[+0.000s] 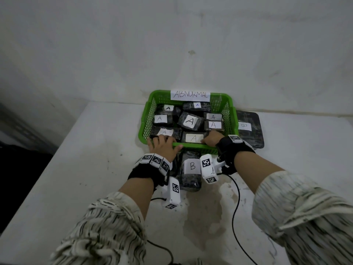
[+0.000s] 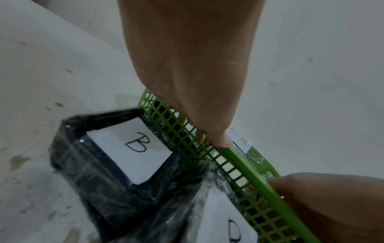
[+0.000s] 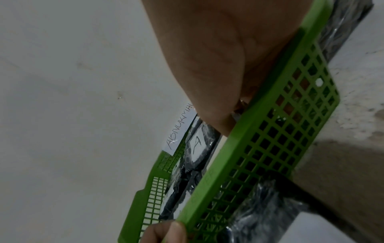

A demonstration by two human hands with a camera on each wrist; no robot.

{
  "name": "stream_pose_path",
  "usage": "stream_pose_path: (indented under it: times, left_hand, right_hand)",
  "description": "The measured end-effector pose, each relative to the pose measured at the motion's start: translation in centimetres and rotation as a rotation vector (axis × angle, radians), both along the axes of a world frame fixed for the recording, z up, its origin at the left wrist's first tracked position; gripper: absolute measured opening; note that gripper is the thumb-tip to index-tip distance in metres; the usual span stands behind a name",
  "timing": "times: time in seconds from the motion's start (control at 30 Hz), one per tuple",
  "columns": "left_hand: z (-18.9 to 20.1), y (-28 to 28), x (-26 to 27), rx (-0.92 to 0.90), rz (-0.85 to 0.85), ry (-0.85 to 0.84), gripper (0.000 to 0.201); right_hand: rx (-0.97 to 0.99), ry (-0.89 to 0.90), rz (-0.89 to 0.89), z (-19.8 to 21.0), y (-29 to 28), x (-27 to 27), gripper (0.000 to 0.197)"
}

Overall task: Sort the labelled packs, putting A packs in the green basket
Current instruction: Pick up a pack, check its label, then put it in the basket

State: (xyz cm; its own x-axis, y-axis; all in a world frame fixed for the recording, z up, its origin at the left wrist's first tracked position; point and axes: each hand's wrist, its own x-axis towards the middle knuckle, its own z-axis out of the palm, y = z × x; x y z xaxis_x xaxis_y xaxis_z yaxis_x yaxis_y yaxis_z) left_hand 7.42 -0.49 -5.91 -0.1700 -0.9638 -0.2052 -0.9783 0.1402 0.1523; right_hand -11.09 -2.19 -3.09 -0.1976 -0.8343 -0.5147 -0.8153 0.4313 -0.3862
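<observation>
The green basket (image 1: 145, 119) labelled ABNORMAL stands at the back of the white table and holds several dark wrapped packs marked A (image 1: 191, 121). My left hand (image 1: 164, 144) grips the near rim at its left corner, fingers over the edge and thumb on the rim (image 2: 249, 172). At the right end of that rim my right hand (image 1: 210, 139) grips too, its fingers inside the mesh wall (image 3: 270, 148) beside an A pack (image 1: 193, 138). A B pack (image 1: 191, 169) lies against the basket's front, between my wrists. A second B pack (image 2: 228, 226) lies beside it.
Another dark B pack (image 1: 248, 127) lies on the table right of the basket. A pale wall stands just behind the basket. The table (image 1: 95, 169) has a stained patch near its front, and cables trail from my wrists.
</observation>
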Motion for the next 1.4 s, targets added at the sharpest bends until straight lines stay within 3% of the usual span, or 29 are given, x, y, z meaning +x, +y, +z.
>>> stream_pose_path:
  times: [0.2,0.33,0.47,0.57,0.67,0.77,0.87,0.97,1.07,1.17,1.23,1.4]
  left_hand:
    - [1.9,0.5,-1.9,0.066,-0.003,0.078,0.042]
    - [2.9,2.1,-4.8,0.097,-0.138,0.237,0.045]
    - [3.3,3.8,-7.1,0.155,-0.263,0.271,0.054]
    - [2.9,4.7,-8.1,0.198,-0.320,0.213,0.057]
    - [2.3,5.4,-8.6,0.209,-0.342,0.109,0.060]
    - [2.2,6.0,-8.9,0.214,-0.358,0.052,0.064]
    - [2.3,6.4,-8.8,0.247,-0.383,0.028,0.067]
    - [2.5,6.5,-8.7,0.247,-0.374,0.054,0.067]
    - [2.7,6.3,-8.5,0.218,-0.330,0.153,0.064]
    - [3.5,5.6,-8.4,0.124,-0.275,0.299,0.055]
    - [4.6,5.2,-8.5,0.107,-0.231,0.415,0.048]
    - [7.0,4.2,-9.2,0.368,-0.095,0.839,0.047]
  right_hand:
    - [-0.304,-0.145,-0.201,-0.4,1.0,-2.0,0.038]
    - [-0.466,-0.028,-0.204,0.5,3.7,-4.1,0.037]
    - [-0.390,0.175,-0.278,0.7,7.1,-7.3,0.055]
    - [-0.193,0.248,-0.292,-0.4,9.6,-10.1,0.079]
    - [0.037,0.241,-0.292,-1.8,12.0,-11.9,0.099]
    - [0.127,0.187,-0.305,-3.6,13.6,-12.4,0.115]
    - [0.153,0.221,-0.281,-4.6,14.6,-12.2,0.116]
    - [0.074,0.271,-0.288,-4.0,15.5,-11.7,0.086]
    - [-0.116,0.208,-0.373,-2.7,15.1,-10.9,0.075]
    - [-0.396,0.060,-0.378,-0.9,13.2,-10.1,0.102]
    - [-0.547,-0.006,-0.319,0.5,11.8,-9.2,0.105]
    - [-0.702,-0.049,-0.032,3.4,9.2,-5.8,0.104]
